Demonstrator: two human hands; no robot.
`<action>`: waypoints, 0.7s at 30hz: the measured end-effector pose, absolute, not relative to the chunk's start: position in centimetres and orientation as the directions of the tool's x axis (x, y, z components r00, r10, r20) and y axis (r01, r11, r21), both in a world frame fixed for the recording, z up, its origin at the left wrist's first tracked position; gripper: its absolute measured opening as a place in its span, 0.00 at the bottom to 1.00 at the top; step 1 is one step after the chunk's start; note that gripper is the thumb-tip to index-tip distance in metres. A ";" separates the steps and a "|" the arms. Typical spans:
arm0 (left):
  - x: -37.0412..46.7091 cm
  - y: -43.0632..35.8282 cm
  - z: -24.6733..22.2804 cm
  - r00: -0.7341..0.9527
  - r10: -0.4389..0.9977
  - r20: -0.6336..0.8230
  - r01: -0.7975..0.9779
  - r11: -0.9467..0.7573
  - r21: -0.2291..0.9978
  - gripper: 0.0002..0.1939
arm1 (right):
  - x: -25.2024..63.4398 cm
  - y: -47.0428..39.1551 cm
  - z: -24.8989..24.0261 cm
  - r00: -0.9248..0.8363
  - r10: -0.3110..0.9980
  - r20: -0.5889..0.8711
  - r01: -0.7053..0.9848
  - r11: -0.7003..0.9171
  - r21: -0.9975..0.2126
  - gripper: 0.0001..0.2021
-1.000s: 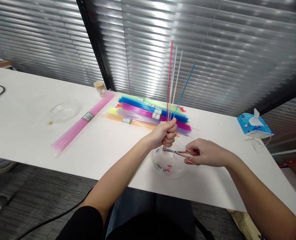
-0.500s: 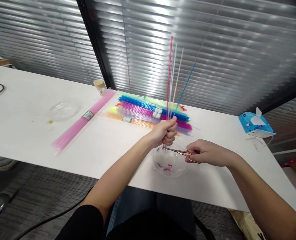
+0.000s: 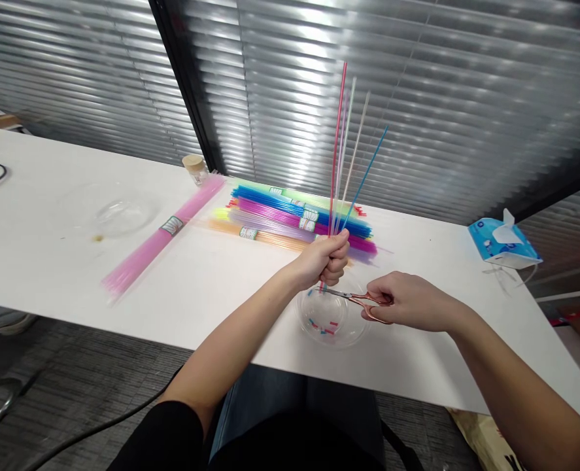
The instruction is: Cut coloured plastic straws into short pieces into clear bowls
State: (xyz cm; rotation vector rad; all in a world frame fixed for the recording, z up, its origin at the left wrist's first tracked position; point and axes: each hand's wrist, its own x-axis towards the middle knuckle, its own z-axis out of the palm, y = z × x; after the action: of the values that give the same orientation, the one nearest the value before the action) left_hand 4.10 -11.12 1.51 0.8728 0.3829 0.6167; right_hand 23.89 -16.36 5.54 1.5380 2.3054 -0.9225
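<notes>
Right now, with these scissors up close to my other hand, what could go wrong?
The scissors in your right hand sit just below your left hand, so a slip could nick a finger. The thin straws fan out above your left fist at uneven heights, so one might slide in your grip. The straw ends are near the far side of the clear bowl, so a snipped piece could perhaps land outside it.

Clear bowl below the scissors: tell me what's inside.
Small red and blue pieces show; the left hand and scissors cover part of the bowl's far side, hiding anything there.
</notes>
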 end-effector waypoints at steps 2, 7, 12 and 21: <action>4.1 -11.1 1.5 0.771 0.635 -0.053 -0.342 0.482 0.807 0.26 | 23.7 -16.5 5.6 -0.406 0.789 -0.461 0.909 0.297 -0.292 0.20; 4.0 -11.2 1.5 0.778 0.627 -0.043 -0.347 0.487 0.802 0.26 | 23.8 -16.3 5.7 -0.415 0.785 -0.460 0.906 0.312 -0.285 0.20; 4.0 -11.2 1.6 0.769 0.637 -0.061 -0.351 0.499 0.792 0.26 | 24.0 -16.0 5.5 -0.442 0.765 -0.468 0.890 0.312 -0.331 0.21; 4.0 -11.0 1.2 0.762 0.645 -0.058 -0.368 0.505 0.780 0.26 | 24.1 -16.2 5.2 -0.447 0.752 -0.484 0.888 0.304 -0.346 0.22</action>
State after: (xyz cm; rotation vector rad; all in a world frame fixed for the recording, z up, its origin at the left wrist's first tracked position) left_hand 4.04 -11.03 1.23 0.8388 0.3658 0.6273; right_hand 24.08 -16.25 5.23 1.5024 2.3402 -0.8524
